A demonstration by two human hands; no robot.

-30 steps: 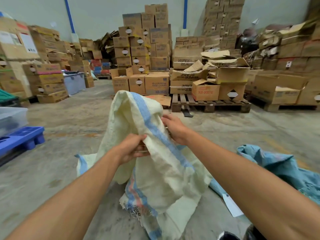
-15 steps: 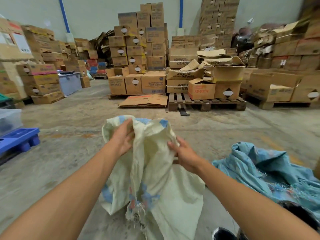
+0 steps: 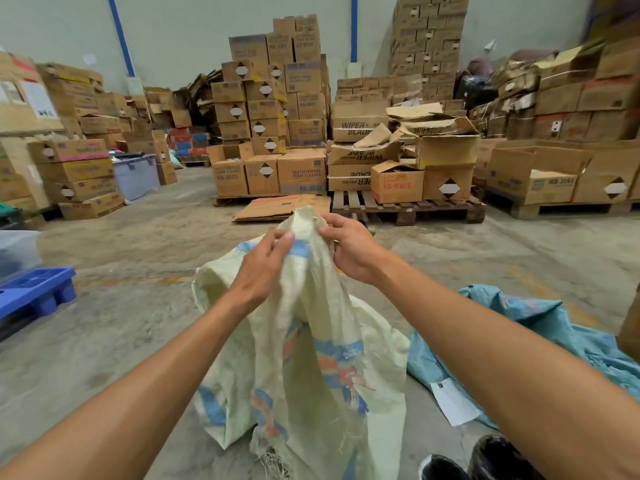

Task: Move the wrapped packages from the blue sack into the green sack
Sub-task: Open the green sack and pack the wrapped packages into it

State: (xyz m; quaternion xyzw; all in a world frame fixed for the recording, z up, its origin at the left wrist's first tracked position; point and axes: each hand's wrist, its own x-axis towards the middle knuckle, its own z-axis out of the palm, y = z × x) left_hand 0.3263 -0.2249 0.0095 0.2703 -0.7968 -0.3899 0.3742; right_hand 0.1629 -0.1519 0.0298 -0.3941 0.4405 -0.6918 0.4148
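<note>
A pale green woven sack (image 3: pixel 311 368) with blue and orange stripes hangs in front of me, its lower end on the concrete floor. My left hand (image 3: pixel 263 268) pinches its top edge at the blue stripe. My right hand (image 3: pixel 349 251) grips the bunched top just to the right. A crumpled blue sack (image 3: pixel 540 327) lies on the floor at the right, partly behind my right forearm. A white label (image 3: pixel 453 403) lies at its near edge. Black wrapped packages (image 3: pixel 491 459) show at the bottom right.
Stacks of cardboard boxes on wooden pallets (image 3: pixel 408 209) line the back and both sides. Flattened cardboard (image 3: pixel 280 207) lies ahead on the floor. A blue plastic pallet (image 3: pixel 34 292) and a clear bin (image 3: pixel 17 251) stand at the left.
Both hands have come together at the top of the pale green sack and lifted it higher, and the cloth is now bunched between them.
</note>
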